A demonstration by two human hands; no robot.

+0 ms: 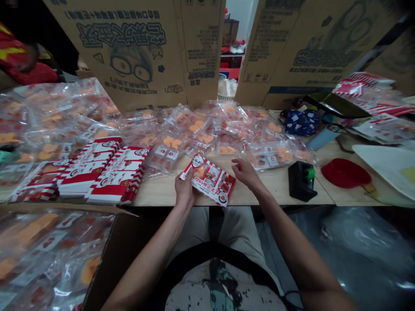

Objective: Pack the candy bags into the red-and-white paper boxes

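Observation:
My left hand [185, 190] grips a red and white printed packet [212, 181] by its left end, thumb on top. The packet tilts down to the right over the table's front edge, with orange pieces showing beneath its upper left part. Just off its right end, my right hand [245, 172] is closed, fingers curled together; whatever they may pinch is too small to see. Stacks of similar red and white printed sleeves [118, 175] lie to the left. Clear plastic packets [168, 151] with orange pieces lie behind my hands.
A black tape dispenser [301, 181] with a green roll stands to the right, near a red round object [345, 172] and a white tray [382, 162]. Large cardboard panels [145, 56] rise behind. An open carton [106, 259] of packets sits at lower left. Another person's hand [29, 58] shows at upper left.

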